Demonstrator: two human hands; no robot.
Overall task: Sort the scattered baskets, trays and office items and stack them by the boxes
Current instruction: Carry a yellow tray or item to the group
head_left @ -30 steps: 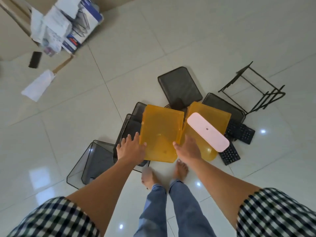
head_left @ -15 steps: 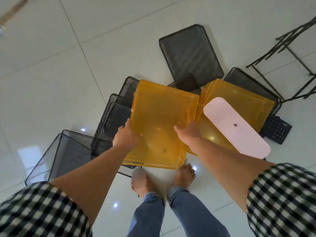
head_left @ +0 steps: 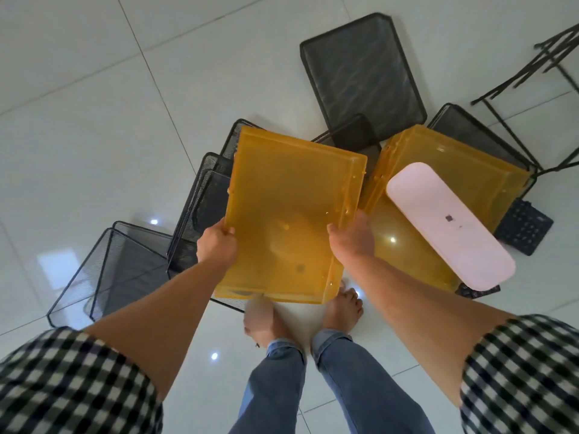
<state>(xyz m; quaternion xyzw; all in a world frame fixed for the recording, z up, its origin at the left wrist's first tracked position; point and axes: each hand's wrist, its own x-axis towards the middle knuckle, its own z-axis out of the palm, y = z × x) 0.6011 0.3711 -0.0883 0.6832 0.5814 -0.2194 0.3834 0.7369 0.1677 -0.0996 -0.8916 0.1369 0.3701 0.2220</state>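
The orange tray (head_left: 291, 214) is held up off the floor (head_left: 94, 104) in both hands, long side running away from the person, hollow side up, its near end hanging over the toes of two bare feet (head_left: 343, 308). The left hand (head_left: 216, 245) grips the left rim about halfway along, its fingers (head_left: 227, 228) curled over the edge into the tray. The right hand (head_left: 352, 238) grips the right rim opposite, thumb hooked inside and the rest wrapped under the wall.

Just beside it on the right lies a second orange tray (head_left: 463, 170), tilted, its near wall touching or almost touching the held one. I cannot tell which. A pink oblong (head_left: 448, 227) with rounded ends lies slantwise across it, overhanging its near edge. A black keypad (head_left: 526, 230) pokes out from under that tray's right side.

Beyond both, a flat black mesh tray (head_left: 363, 76) lies on the tiles, and another mesh tray (head_left: 470, 130) shows under the far edge of the second orange one. To the left, partly hidden behind the held tray and the left forearm, black mesh baskets (head_left: 119, 270) lie tipped and overlapping. A thin black wire rack (head_left: 532, 73) lies at the far right, running out of view.

Checked sleeves (head_left: 62, 380) and blue jeans (head_left: 275, 386) fill the bottom.
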